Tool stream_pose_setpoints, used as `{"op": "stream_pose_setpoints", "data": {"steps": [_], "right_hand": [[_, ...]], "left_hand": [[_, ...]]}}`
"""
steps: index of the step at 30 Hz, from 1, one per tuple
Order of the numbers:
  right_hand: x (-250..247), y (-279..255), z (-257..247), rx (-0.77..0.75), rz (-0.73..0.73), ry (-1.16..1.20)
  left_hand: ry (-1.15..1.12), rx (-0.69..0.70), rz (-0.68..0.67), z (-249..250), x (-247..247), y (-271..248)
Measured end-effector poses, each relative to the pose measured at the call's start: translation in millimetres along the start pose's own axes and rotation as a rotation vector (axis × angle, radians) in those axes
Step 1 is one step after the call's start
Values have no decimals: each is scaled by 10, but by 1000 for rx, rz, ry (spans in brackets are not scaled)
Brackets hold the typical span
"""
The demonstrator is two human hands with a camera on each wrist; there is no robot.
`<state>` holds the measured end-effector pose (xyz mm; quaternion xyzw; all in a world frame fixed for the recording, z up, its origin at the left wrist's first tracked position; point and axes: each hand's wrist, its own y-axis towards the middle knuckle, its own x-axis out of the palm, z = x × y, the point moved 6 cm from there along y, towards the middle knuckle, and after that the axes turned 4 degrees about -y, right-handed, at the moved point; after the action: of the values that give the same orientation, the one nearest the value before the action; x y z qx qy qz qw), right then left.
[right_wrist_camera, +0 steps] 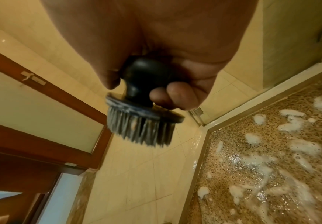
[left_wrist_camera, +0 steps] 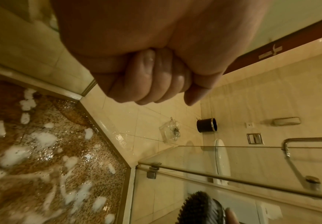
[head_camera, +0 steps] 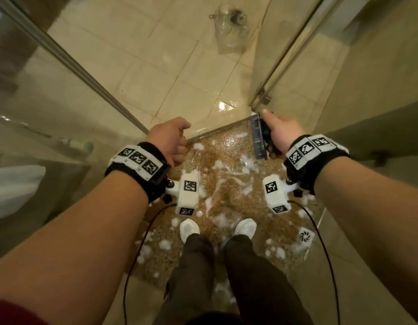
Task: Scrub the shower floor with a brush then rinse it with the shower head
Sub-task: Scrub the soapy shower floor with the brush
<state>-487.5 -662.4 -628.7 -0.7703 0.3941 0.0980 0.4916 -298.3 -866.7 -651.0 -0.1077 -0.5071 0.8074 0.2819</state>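
Note:
The shower floor (head_camera: 229, 165) is speckled brown stone, wet and dotted with white foam (head_camera: 246, 161). My right hand (head_camera: 277, 134) grips the knob of a round black scrubbing brush (head_camera: 258, 139), held in the air above the floor's far right corner with the bristles facing left. In the right wrist view my fingers (right_wrist_camera: 175, 97) curl round the brush (right_wrist_camera: 142, 119) knob. My left hand (head_camera: 172, 141) is a closed fist holding nothing, over the floor's far left edge; the fist (left_wrist_camera: 152, 84) fills the top of the left wrist view. No shower head is in view.
Glass panels (head_camera: 62, 73) flank the open doorway, with a raised threshold (head_camera: 217, 130). A clear plastic container (head_camera: 229, 26) lies on the beige tiles outside. A white drain cover (head_camera: 306, 235) sits at the right, my white shoes (head_camera: 189, 228) mid-floor. A toilet (head_camera: 13, 188) and black bin (left_wrist_camera: 207, 125) stand outside.

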Motion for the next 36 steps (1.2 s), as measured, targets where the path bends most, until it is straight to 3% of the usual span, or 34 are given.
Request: {"op": "stream_pose_setpoints", "data": {"steps": [12, 25, 34, 36], "right_hand": [[649, 1417, 1251, 50, -43, -119], [1669, 3004, 2402, 93, -113, -123], [2493, 4085, 2366, -84, -138, -295], [2655, 4314, 2260, -120, -133, -312]], "left_hand": [[-219, -151, 54, -1329, 264, 1504], [-210, -152, 187, -2440, 248, 3306], [-100, -87, 304, -2768, -81, 4793], [93, -67, 368, -2738, -251, 5110]]}}
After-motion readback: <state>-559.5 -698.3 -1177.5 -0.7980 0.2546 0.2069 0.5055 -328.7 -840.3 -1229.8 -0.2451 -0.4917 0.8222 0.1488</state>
